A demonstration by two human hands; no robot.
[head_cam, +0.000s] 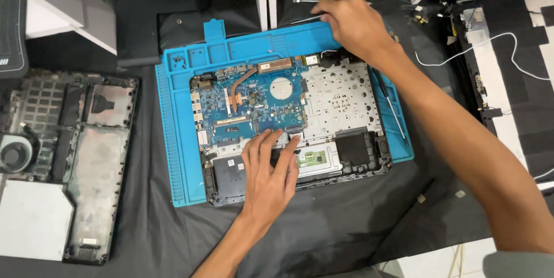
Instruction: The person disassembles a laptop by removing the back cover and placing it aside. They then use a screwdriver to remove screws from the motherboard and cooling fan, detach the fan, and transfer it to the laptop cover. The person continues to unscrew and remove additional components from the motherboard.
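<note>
An opened laptop [288, 122], bottom cover [69, 162] already removed and motherboard [254, 102] still seated, is steadied on a blue mat [173, 139] by the flat, spread left hand [268, 174]; tweezers [309, 18] are pinched by the right hand [352, 21].

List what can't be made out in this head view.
- Right hand: fingertips curl over the top edge of the opened laptop; whether they grip anything is hidden.
- Left hand: its palm hides the parts beneath.
- Blue motherboard: components too small to identify.
- Removed bottom cover: cut off by the left edge.
</note>
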